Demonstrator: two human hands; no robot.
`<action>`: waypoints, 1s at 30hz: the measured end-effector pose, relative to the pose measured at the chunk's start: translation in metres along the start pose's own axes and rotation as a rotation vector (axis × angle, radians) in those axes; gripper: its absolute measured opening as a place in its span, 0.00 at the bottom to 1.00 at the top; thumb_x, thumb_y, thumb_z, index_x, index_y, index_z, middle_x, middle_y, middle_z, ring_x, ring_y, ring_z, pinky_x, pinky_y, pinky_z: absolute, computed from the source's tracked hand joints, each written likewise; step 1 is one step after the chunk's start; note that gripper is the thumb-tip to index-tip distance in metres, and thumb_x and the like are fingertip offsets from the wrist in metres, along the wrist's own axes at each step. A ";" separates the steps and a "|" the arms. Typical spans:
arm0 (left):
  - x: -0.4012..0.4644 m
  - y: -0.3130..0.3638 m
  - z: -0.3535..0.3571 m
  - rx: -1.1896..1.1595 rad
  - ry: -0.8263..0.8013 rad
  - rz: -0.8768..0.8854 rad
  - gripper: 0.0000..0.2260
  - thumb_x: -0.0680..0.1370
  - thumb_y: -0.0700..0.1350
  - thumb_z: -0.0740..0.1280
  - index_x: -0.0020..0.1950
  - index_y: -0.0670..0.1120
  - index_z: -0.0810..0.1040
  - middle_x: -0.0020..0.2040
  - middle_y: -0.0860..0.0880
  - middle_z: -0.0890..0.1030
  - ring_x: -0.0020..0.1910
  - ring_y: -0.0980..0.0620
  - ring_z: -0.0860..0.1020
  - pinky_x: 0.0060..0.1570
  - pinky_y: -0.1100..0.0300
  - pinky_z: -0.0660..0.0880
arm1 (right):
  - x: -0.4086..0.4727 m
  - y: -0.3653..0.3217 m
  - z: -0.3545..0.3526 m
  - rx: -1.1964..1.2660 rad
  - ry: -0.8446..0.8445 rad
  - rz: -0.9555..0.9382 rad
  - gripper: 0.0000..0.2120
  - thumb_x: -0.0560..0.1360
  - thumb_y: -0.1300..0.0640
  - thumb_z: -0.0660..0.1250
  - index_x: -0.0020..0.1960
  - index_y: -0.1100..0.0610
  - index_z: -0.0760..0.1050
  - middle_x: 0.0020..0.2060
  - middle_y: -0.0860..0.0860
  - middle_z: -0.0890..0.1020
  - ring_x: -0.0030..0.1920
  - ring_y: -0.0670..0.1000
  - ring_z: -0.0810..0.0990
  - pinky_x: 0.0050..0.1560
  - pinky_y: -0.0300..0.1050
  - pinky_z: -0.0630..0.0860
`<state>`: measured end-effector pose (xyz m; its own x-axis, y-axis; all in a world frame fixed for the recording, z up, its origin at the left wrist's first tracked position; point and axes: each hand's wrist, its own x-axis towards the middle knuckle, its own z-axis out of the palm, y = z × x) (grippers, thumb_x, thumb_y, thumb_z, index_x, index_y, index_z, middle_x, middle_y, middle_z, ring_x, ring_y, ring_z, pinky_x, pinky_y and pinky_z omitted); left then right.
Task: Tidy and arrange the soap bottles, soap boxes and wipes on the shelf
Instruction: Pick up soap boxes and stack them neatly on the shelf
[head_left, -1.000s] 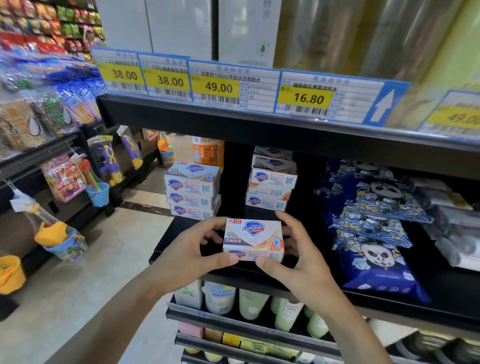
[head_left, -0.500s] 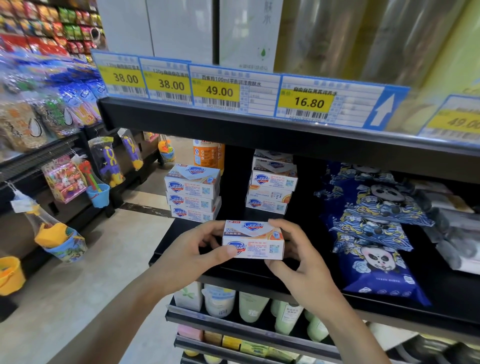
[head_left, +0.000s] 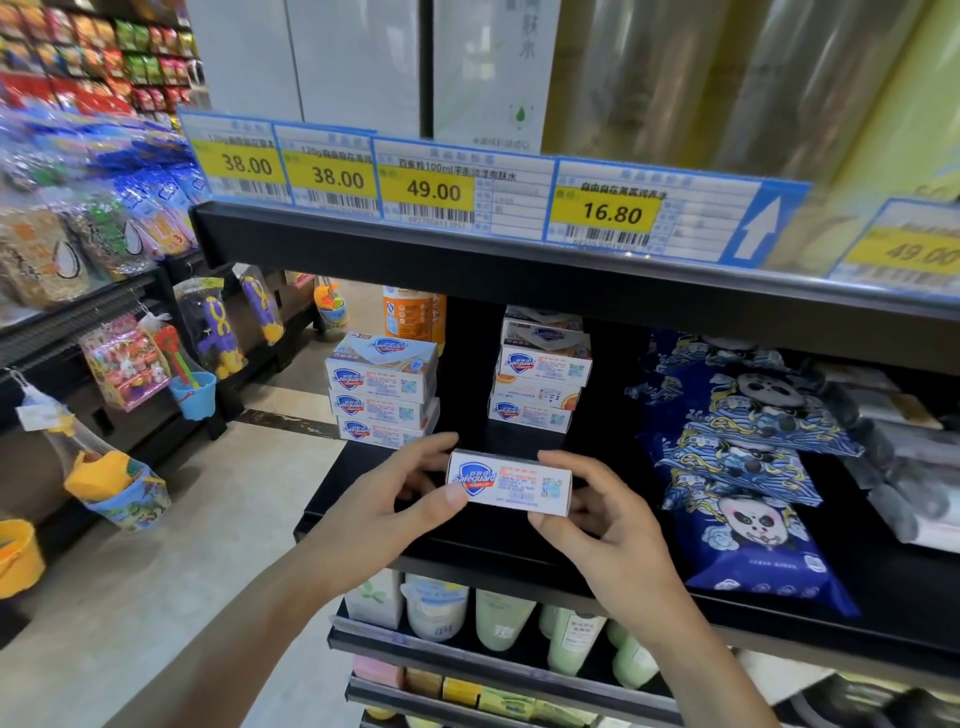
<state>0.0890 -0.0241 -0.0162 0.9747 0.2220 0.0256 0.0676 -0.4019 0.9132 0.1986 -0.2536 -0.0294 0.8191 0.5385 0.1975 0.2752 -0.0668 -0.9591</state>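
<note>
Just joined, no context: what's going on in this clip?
A person is tidying a shop shelf. Both hands hold one soap box just above the front of the shelf, the left hand at its left end and the right hand at its right end, long side facing the camera. Behind it stand two stacks of soap boxes; blue wipes packs lie to the right.
</note>
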 end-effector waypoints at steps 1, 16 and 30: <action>0.000 0.000 0.000 0.004 0.002 0.013 0.29 0.77 0.63 0.71 0.77 0.65 0.66 0.62 0.68 0.80 0.60 0.62 0.78 0.60 0.65 0.72 | 0.000 0.000 0.001 0.002 0.000 0.002 0.23 0.76 0.63 0.76 0.65 0.42 0.80 0.58 0.49 0.84 0.51 0.50 0.82 0.55 0.39 0.79; 0.000 -0.002 -0.001 0.042 0.059 0.075 0.19 0.79 0.45 0.74 0.68 0.60 0.77 0.61 0.62 0.83 0.61 0.57 0.79 0.65 0.57 0.71 | 0.003 0.007 0.002 -0.008 0.002 -0.020 0.19 0.77 0.55 0.76 0.66 0.46 0.81 0.56 0.50 0.84 0.42 0.48 0.80 0.52 0.41 0.79; 0.001 -0.002 0.001 -0.047 0.055 0.089 0.14 0.79 0.48 0.72 0.65 0.56 0.80 0.58 0.58 0.85 0.57 0.55 0.82 0.55 0.67 0.76 | 0.002 0.004 0.002 0.007 -0.036 -0.019 0.18 0.75 0.47 0.73 0.65 0.41 0.80 0.56 0.49 0.84 0.53 0.54 0.82 0.60 0.52 0.80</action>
<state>0.0899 -0.0239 -0.0185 0.9631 0.2366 0.1284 -0.0297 -0.3805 0.9243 0.2003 -0.2509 -0.0329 0.7953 0.5694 0.2082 0.2865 -0.0504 -0.9568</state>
